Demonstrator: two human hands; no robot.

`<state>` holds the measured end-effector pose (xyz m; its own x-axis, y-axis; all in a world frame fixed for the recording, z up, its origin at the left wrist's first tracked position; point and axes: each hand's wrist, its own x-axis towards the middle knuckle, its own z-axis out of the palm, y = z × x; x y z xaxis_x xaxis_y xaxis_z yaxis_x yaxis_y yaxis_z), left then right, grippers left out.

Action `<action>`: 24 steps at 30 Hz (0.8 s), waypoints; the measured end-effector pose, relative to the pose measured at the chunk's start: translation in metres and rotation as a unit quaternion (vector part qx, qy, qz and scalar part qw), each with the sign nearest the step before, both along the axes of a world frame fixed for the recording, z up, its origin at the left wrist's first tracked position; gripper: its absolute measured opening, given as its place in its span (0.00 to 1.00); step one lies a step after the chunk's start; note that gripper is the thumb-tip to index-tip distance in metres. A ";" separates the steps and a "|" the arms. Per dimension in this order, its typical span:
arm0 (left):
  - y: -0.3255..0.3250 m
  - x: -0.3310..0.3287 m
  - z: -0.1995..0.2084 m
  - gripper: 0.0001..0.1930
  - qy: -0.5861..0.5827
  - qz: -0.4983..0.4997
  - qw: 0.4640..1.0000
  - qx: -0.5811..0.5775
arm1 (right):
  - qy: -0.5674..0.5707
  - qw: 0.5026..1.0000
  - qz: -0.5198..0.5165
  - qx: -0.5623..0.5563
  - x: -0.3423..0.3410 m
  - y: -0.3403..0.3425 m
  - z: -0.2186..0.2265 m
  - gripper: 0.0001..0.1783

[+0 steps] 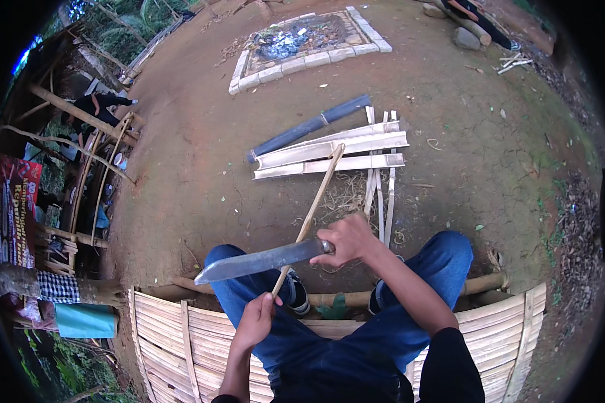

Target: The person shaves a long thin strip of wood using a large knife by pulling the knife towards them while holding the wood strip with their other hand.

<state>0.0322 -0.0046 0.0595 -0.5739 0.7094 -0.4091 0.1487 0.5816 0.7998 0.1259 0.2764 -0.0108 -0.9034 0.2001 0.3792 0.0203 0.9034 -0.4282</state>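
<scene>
In my right hand (348, 240) is the handle of a machete (262, 261), its broad grey blade pointing left across my lap. My left hand (254, 321) grips the near end of a long, thin bamboo strip (310, 216). That strip slants away from me, passes by the blade, and its far end overlaps the split bamboo pieces on the ground. I cannot tell whether the blade's edge touches it. Pale bamboo halves (333, 146) lie ahead of me, hollow side up, beside a dark bamboo pole (309, 127). Narrow bamboo slats (381, 201) run beneath them toward me.
I sit on a bamboo-slat bench (175, 342). Thin shavings (346, 195) litter the dirt by my feet. Farther off is a brick-edged fire pit (309, 64) with ash. A wooden structure with a person (101, 107) and a banner (19, 208) stands left; another person (480, 20) is far right.
</scene>
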 end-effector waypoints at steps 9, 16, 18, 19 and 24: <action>-0.018 -0.001 0.002 0.20 0.010 0.001 1.000 -0.007 | -0.105 0.933 -0.230 -0.255 -0.001 0.058 -0.007 0.36; -0.025 -0.003 0.003 0.20 0.000 0.001 1.000 -0.018 | -0.074 0.992 -0.084 -0.049 0.003 0.037 -0.010 0.36; -0.038 -0.006 0.004 0.19 0.012 0.002 0.999 -0.030 | -0.124 0.953 -0.209 -0.182 0.000 0.059 -0.016 0.36; -0.040 -0.004 0.012 0.19 -0.021 0.008 0.999 -0.039 | -0.137 0.914 -0.287 -0.251 -0.003 0.072 -0.025 0.37; -0.031 0.008 0.054 0.21 -0.069 -0.023 0.996 0.042 | -0.016 0.707 -0.435 -0.557 -0.002 0.095 -0.082 0.38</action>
<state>0.0407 -0.0359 0.1131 -0.4825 0.7685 -0.4202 0.0582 0.5069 0.8601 0.1238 0.3718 -0.0925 -0.2599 0.8440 -0.4691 0.3859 -0.3546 -0.8517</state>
